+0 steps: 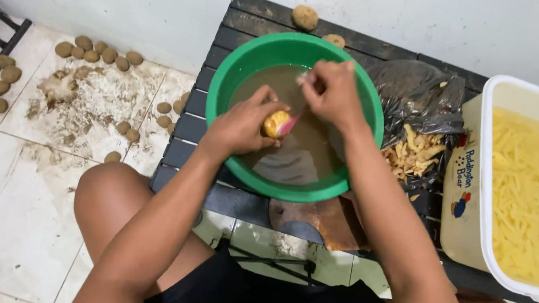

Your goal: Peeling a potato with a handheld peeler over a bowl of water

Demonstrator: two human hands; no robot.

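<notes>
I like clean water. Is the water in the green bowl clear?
No, the water in the green bowl is muddy brown.

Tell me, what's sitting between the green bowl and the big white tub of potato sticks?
In the head view, a dark plastic bag holding potato peelings lies between the green bowl and the white tub.

Soft, even daylight fills the scene, bright without harsh glare. The pale tiled floor (22, 217) and the white wall (166, 8) reflect it, so shadows stay faint. The muddy water in the round green plastic basin (224, 74) shows a dull sheen. Focus is fair throughout; the moving hands look slightly smeared, and the lines bend mildly at the edges.
</notes>
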